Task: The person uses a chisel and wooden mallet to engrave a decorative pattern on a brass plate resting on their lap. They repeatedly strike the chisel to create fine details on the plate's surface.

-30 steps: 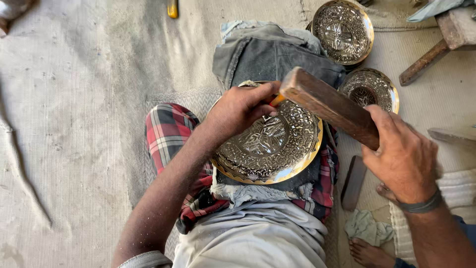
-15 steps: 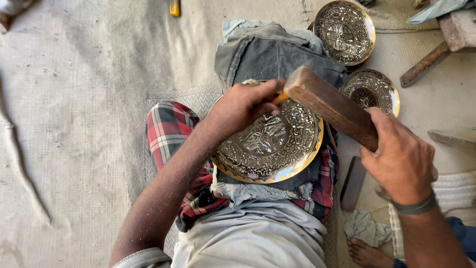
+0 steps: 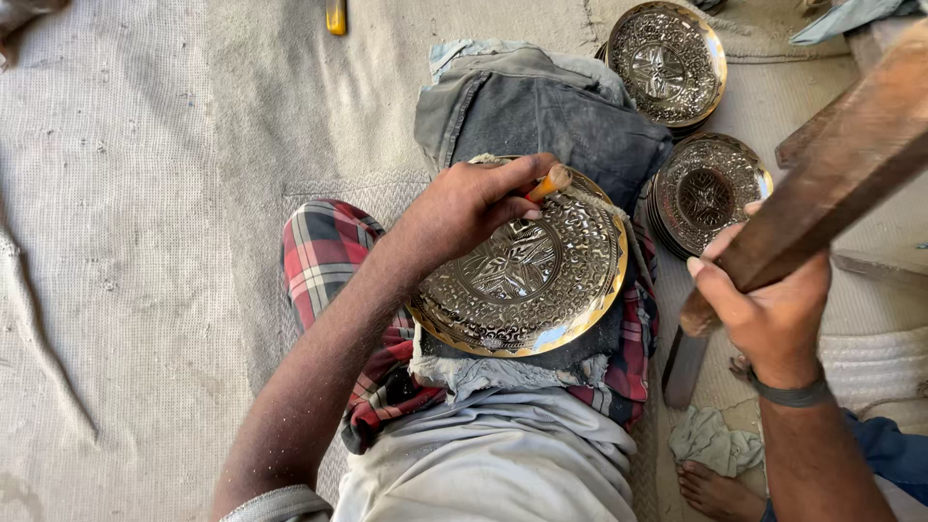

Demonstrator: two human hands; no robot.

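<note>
left hand [image 3: 464, 208] pinching chisel [image 3: 547, 183] | right hand [image 3: 768, 304] gripping mallet [image 3: 831, 184] | plate stacks [image 3: 704, 188] nearby

My left hand [image 3: 474, 208] rests on the engraved plate [image 3: 527, 280] in my lap, pinching a chisel [image 3: 547, 183] against its upper rim. My right hand [image 3: 768, 300] grips a wooden mallet [image 3: 831, 184], raised well off to the right of the plate. Two more engraved plates [image 3: 672, 63] [image 3: 710, 188] sit on the floor [image 3: 126, 242] beyond, beside a grey cloth [image 3: 541, 111] under the plate's far edge.
</note>
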